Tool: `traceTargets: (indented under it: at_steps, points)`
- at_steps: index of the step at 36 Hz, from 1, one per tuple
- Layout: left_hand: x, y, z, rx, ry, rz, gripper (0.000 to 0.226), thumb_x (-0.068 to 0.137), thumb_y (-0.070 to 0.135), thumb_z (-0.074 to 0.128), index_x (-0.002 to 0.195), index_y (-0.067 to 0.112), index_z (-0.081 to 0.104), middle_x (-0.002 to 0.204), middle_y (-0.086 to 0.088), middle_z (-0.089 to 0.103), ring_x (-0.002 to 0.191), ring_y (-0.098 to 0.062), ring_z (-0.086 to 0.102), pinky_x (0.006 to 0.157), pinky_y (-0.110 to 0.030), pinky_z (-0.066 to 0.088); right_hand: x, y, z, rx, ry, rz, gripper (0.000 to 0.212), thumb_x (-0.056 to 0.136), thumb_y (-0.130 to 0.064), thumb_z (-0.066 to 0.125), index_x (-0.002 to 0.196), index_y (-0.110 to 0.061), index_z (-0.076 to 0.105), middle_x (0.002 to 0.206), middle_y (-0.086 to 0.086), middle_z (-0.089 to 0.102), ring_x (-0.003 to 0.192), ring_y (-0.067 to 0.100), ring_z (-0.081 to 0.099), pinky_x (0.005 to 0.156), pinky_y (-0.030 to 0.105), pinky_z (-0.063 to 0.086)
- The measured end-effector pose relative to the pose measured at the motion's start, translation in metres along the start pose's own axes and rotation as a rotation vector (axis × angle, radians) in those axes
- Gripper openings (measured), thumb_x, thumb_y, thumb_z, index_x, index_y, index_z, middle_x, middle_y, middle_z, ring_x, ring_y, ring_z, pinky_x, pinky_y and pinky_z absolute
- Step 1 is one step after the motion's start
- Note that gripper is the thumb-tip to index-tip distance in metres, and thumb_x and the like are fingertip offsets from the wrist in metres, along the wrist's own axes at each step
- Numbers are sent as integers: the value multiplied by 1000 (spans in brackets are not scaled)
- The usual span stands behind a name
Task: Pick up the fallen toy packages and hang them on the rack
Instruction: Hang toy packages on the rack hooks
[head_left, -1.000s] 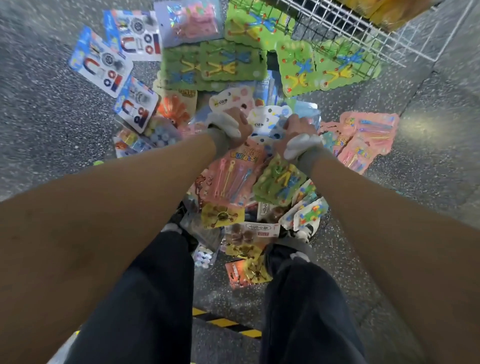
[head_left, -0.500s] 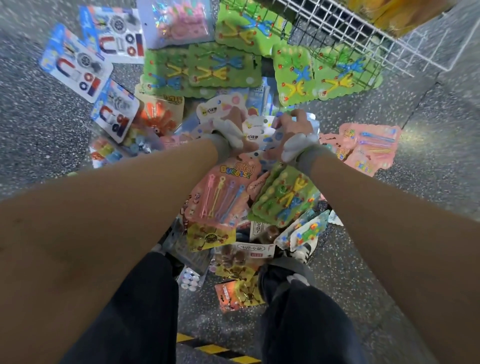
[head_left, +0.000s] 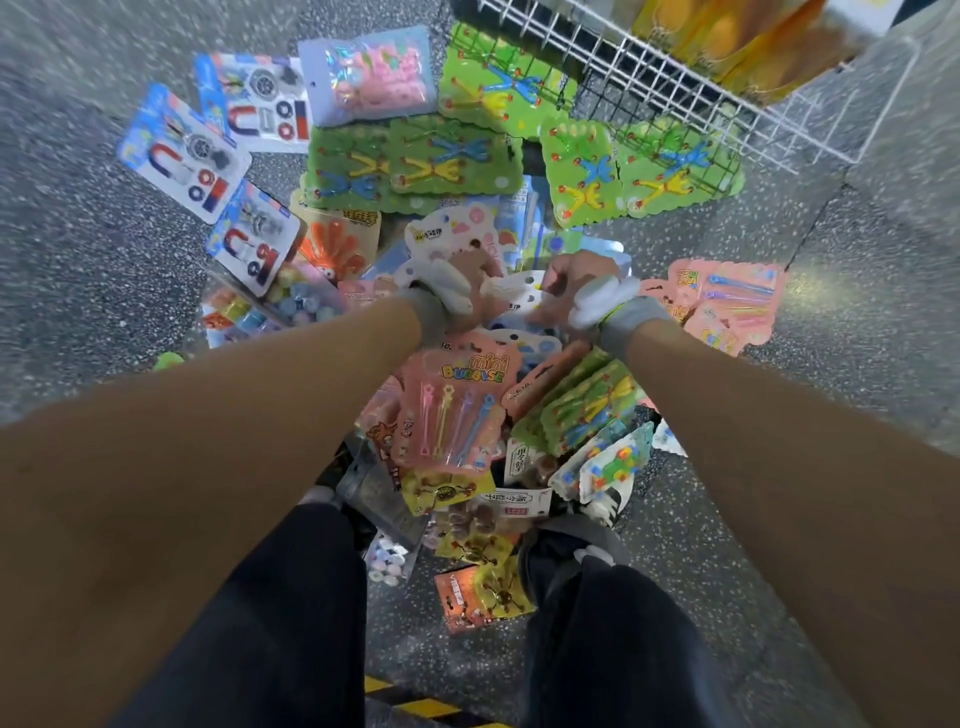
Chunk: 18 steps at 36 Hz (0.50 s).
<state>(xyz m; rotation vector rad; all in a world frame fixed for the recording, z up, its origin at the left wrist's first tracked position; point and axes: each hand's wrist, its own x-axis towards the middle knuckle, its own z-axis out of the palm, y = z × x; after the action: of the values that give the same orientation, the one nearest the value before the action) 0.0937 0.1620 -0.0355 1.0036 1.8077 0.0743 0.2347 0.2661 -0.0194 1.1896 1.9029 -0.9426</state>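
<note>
- The floor (head_left: 857, 374) carries everything. It spreads out from the foot of the rack (head_left: 670, 78), a white wire grid with yellow bags (head_left: 727, 36) already hanging on it.
- The packages (head_left: 587, 405) lie in a loose, overlapping heap that starts at the rack's lower edge and runs away from it to the person's shoes. None of this heap is hung yet.
- Two green cards (head_left: 644, 176) sit partly under the rack's wire. Pulled up carelessly, they could likely catch on the grid and bend.
- The magnet cards (head_left: 182, 156) lie farthest from the rack and apart from the heap, so they are easy to miss.
- The bubble card (head_left: 457, 410) tilts on the heap's near side, away from the rack. A lift from the middle may send it and its neighbours sliding.
- A white card (head_left: 519, 299), mid-heap and well short of the rack, sits between the two hands.
- The right grip (head_left: 574, 286) is curled and seems to pinch that card's edge. Glossy film could slip from so small a hold.
- The left grip (head_left: 470, 283) is curled into the heap, and blur hides whether it holds anything.
- Packages lie against the shoes, so a step toward the rack could crush one.
</note>
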Motion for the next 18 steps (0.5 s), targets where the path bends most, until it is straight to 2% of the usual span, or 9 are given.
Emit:
traceTargets:
  at_steps: [2, 3, 5, 8, 10, 12, 14, 16, 18]
  points:
    - [-9, 5, -7, 5, -46, 23, 35, 97, 23, 59, 126, 2, 58, 107, -6, 57, 95, -18, 52, 67, -6, 38, -13, 0, -5, 26, 55, -27, 33, 81, -30, 77, 69, -30, 45, 90, -2, 51, 85, 15, 45, 73, 26, 35]
    - [-12, 7, -10, -6, -63, 23, 36, 99, 25, 56, 123, -1, 60, 106, -8, 59, 93, -19, 53, 67, -8, 41, -18, -1, -8, 40, 68, -25, 35, 82, -29, 75, 68, -31, 44, 92, -2, 51, 85, 15, 45, 73, 26, 34]
    - [-23, 14, -20, -22, -36, 46, 44, 96, 37, 55, 117, -1, 61, 104, -8, 61, 93, -21, 55, 77, -28, 44, -26, -5, -18, 65, 103, -32, 39, 83, -23, 74, 64, -31, 40, 89, -3, 51, 83, 14, 45, 71, 25, 33]
    - [-31, 21, -33, -74, 21, 53, 33, 96, 35, 57, 115, 9, 61, 102, 2, 56, 95, -18, 55, 81, -27, 38, -36, -14, -34, 62, 117, -52, 35, 83, -12, 69, 64, -26, 44, 73, -7, 45, 77, 11, 43, 58, 25, 28]
    - [-39, 31, -51, -81, 76, 68, 33, 94, 41, 57, 113, 14, 62, 102, -2, 63, 99, -27, 62, 87, -39, 47, -51, -24, -53, 59, 166, -45, 23, 82, -18, 73, 76, -22, 51, 77, -4, 48, 79, 13, 44, 63, 24, 29]
    - [-46, 40, -65, -113, 93, 72, 39, 91, 52, 52, 104, 16, 61, 94, -6, 66, 90, -31, 63, 79, -45, 49, -55, -31, -69, 96, 199, -42, 21, 84, -18, 71, 81, -19, 50, 79, 2, 46, 73, 10, 46, 71, 22, 31]
    - [-49, 46, -75, -163, 131, 107, 47, 77, 70, 41, 78, 24, 50, 72, -2, 55, 70, -27, 53, 63, -43, 41, -60, -40, -85, 151, 150, -37, 33, 90, -4, 60, 67, -16, 39, 70, 2, 45, 58, -3, 44, 64, 16, 30]
    - [-44, 52, -87, -178, 186, 122, 52, 64, 80, 33, 68, 28, 36, 66, 0, 45, 66, -23, 44, 61, -41, 34, -67, -47, -106, 101, 208, -57, 39, 89, -3, 58, 66, -21, 31, 85, -14, 55, 74, -3, 45, 50, 17, 23]
    - [-43, 60, -98, -187, 256, 107, 57, 62, 83, 32, 67, 27, 36, 67, -2, 50, 67, -25, 49, 64, -46, 42, -81, -50, -124, 82, 299, -79, 28, 86, -11, 64, 79, -22, 40, 87, 1, 63, 84, 7, 44, 54, 26, 26]
